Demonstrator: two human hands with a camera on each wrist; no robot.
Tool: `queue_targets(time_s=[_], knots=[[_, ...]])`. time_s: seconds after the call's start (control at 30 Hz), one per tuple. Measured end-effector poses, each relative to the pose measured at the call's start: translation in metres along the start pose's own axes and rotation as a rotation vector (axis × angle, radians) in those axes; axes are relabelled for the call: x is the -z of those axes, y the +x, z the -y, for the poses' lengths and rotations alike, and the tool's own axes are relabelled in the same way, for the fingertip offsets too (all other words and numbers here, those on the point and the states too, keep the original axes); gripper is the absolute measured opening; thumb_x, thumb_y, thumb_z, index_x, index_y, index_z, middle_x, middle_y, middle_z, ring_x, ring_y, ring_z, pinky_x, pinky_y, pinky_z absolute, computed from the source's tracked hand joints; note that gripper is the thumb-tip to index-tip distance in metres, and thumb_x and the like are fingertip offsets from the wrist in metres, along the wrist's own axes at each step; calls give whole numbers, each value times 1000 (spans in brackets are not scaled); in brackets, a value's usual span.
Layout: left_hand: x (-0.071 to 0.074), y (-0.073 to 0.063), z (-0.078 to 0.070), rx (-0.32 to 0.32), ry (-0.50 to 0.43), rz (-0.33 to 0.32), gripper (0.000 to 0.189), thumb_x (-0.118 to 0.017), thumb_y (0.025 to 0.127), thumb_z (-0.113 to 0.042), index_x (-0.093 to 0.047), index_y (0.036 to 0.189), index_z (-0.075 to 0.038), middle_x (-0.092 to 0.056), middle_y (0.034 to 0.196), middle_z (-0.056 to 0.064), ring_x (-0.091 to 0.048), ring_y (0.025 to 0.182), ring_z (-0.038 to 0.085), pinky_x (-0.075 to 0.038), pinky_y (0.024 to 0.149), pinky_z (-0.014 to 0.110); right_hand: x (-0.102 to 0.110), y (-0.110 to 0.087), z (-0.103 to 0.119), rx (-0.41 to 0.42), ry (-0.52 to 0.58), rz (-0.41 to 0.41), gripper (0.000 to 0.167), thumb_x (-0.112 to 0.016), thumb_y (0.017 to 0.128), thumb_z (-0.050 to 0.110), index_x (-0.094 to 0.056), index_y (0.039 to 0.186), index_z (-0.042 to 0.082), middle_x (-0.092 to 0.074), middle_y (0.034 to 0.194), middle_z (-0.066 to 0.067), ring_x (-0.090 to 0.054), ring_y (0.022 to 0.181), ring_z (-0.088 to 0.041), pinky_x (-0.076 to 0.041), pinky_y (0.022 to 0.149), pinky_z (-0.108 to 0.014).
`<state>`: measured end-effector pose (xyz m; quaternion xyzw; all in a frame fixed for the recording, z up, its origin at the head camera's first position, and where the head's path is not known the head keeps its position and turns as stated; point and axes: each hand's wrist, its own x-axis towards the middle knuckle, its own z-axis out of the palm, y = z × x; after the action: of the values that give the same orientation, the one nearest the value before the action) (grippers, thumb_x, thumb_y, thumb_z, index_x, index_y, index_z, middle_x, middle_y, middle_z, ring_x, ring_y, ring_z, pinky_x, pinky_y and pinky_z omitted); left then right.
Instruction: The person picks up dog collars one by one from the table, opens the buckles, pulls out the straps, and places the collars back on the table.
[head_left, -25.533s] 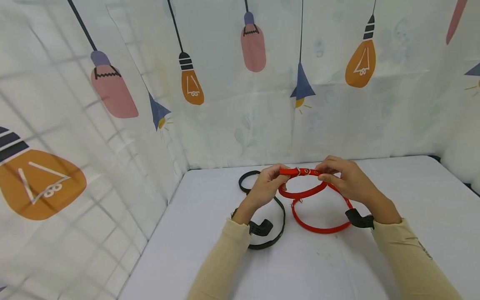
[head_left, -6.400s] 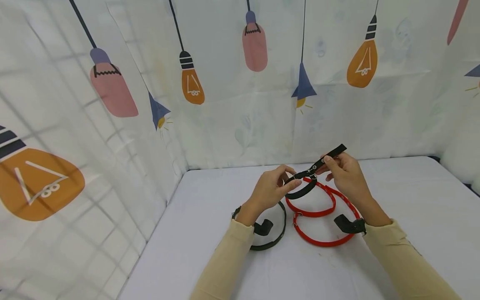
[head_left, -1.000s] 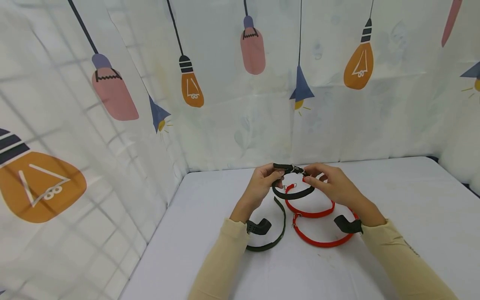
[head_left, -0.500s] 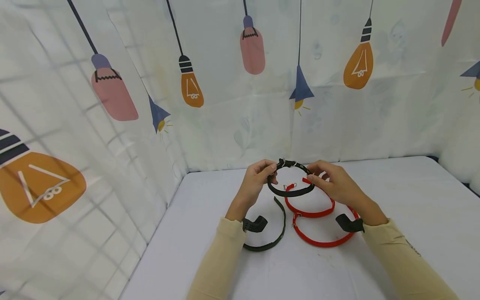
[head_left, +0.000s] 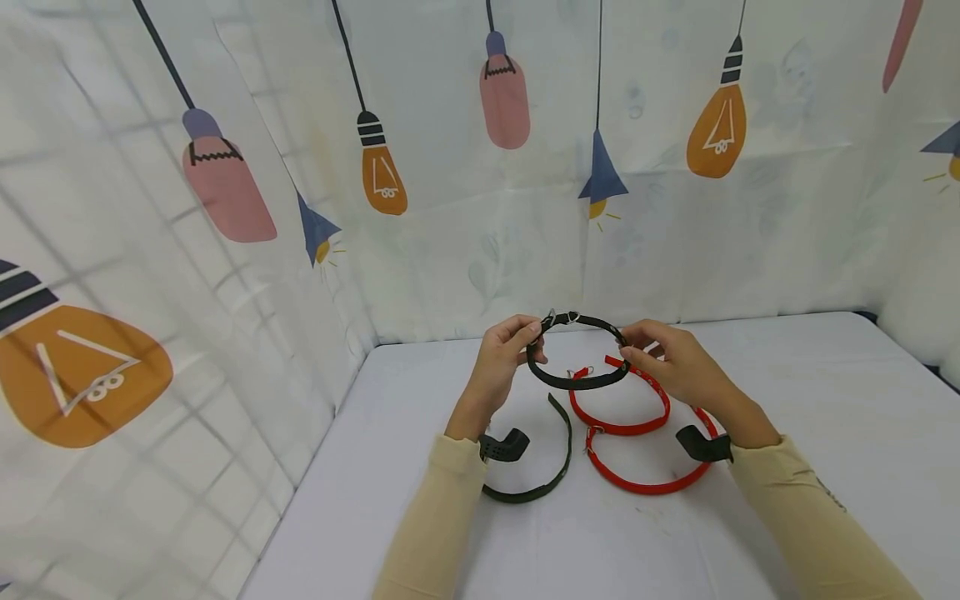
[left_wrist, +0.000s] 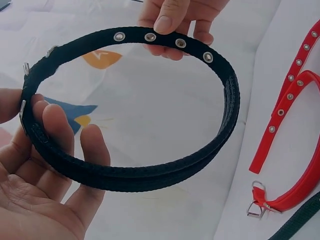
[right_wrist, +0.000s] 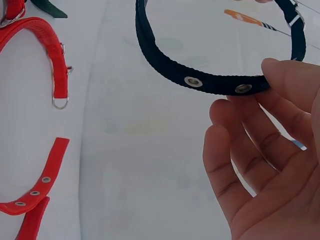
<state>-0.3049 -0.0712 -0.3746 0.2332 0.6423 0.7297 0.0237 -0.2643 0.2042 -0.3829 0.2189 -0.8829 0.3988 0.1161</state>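
Both hands hold a black collar [head_left: 581, 383] above the table in the head view. It forms a wide loop with metal eyelets, a buckle and a ring. My left hand [head_left: 495, 354] pinches it at the buckle end, with thumb and fingers round the band [left_wrist: 135, 177] in the left wrist view. My right hand [head_left: 675, 358] pinches the eyelet stretch between thumb and fingers, as the right wrist view shows on the strap [right_wrist: 215, 82]. Below lie a red collar [head_left: 618, 429], unfastened with its ends apart, and a second red collar [head_left: 652, 488] nearer the front.
A dark green collar [head_left: 562, 467] lies on the white table [head_left: 360, 500] near the left forearm, partly hidden by it. A printed cloth [head_left: 465, 250] hangs behind the table's back edge. Black cameras [head_left: 506, 447] are worn on both wrists.
Over the last second my left hand has moved left and slightly up, away from the right hand. The black collar's loop has widened, and its projecting strap end no longer shows at the left.
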Motion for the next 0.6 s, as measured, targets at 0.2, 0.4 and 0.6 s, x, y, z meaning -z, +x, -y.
queue_targets(time_s=[0.2, 0.4, 0.6], knots=[[1, 0, -2, -4, -7, -14, 12, -58, 104, -15, -66, 96, -12, -59, 81, -1, -59, 65, 12, -57, 75, 30, 1, -1, -1, -15, -2, 11, 24, -66, 101, 18, -65, 122, 7, -71, 107, -7, -63, 102, -22, -54, 87, -27], [2, 0, -3, -17, -14, -49, 12, -58, 104, -17, -65, 98, -10, -58, 81, 0, -60, 64, 13, -57, 73, 30, 4, -2, 1, -39, 11, 13, 21, -65, 102, 22, -66, 119, 9, -72, 110, -7, -65, 100, -26, -55, 83, -27], [4, 0, 0, -19, -19, -67, 12, -58, 104, -17, -65, 99, -9, -58, 80, 0, -60, 64, 13, -58, 72, 30, 6, -3, 3, -57, 23, 15, 22, -64, 103, 26, -67, 118, 11, -71, 110, -6, -64, 100, -24, -54, 83, -29]])
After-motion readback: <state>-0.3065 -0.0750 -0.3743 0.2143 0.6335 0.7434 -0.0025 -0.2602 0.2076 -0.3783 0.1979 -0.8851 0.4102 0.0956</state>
